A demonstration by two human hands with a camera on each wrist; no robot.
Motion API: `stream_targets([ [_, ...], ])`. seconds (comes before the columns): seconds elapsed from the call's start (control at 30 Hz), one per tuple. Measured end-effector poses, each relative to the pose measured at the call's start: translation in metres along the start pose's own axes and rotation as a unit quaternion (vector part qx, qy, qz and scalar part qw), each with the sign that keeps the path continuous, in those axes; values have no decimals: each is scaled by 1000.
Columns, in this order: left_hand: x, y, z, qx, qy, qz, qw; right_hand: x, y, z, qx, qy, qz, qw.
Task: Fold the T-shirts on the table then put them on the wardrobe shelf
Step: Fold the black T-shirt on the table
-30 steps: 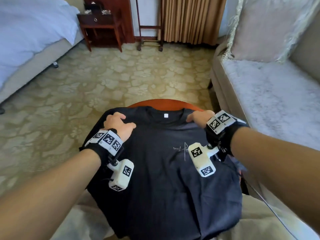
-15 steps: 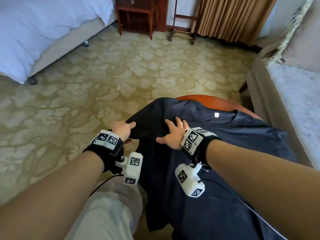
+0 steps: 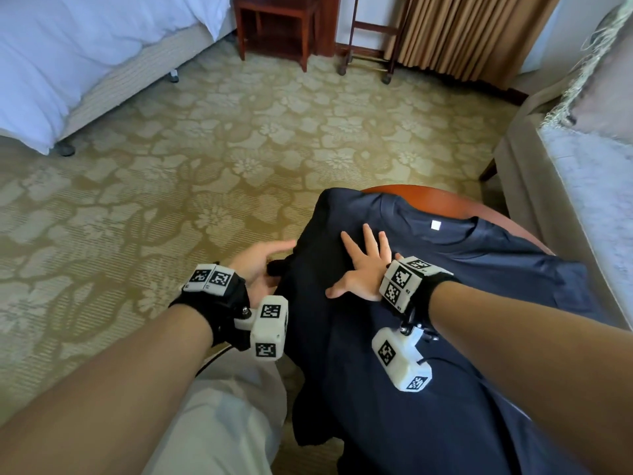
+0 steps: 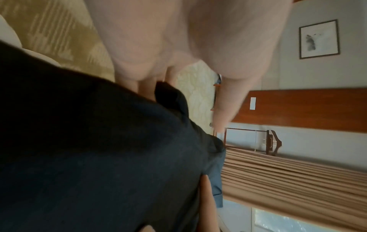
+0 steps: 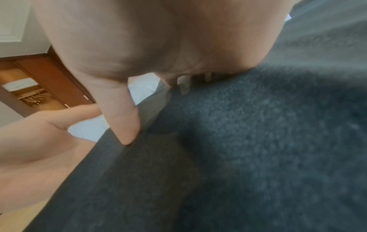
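Note:
A dark navy T-shirt (image 3: 479,303) lies front up over a small round wooden table (image 3: 445,199), its white neck label (image 3: 435,224) toward the far side. My right hand (image 3: 364,265) rests flat on the shirt near its left shoulder, fingers spread and straight. My left hand (image 3: 260,267) is at the shirt's left edge, palm turned toward the cloth. The sleeve tip (image 4: 168,91) lies across its fingers, which are partly hidden behind the cloth, and its thumb (image 4: 228,102) is stretched straight, clear of the fabric. The shirt (image 5: 258,141) fills the right wrist view below the right thumb (image 5: 123,122).
A bed (image 3: 68,63) stands at the far left, with a dark wooden nightstand (image 3: 277,22) and tan curtains (image 3: 462,29) at the back. A pale sofa (image 3: 582,217) runs close along the table's right side. My light trouser leg (image 3: 222,423) is below. An open wardrobe (image 5: 29,89) shows in the right wrist view.
Both hands have left the shirt's shoulders. The right hand crossed to the left shoulder and laid flat. The left hand dropped to the left sleeve and turned its palm toward it.

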State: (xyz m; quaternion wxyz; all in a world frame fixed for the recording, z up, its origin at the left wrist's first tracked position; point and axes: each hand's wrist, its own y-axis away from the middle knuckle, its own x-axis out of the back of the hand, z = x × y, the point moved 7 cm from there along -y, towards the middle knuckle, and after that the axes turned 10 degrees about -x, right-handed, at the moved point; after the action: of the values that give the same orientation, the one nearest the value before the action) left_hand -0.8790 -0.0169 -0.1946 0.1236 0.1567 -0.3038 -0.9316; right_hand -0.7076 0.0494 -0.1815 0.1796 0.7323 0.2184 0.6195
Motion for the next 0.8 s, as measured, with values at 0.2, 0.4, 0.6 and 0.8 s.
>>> stream_targets([
  [0.2, 34, -23, 26, -95, -109, 173, 974, 34, -5, 32, -103, -36, 56, 993],
  [0.4, 1, -35, 78, -184, -402, 180, 879, 51, -25, 85, -206, -18, 28, 978],
  [0.6, -79, -103, 81, -228, -434, 8, 872, 41, -35, 100, -153, -18, 18, 988],
  [0.8, -76, -128, 77, -165, -496, 32, 852, 50, -39, 137, -129, -9, 4, 992],
])
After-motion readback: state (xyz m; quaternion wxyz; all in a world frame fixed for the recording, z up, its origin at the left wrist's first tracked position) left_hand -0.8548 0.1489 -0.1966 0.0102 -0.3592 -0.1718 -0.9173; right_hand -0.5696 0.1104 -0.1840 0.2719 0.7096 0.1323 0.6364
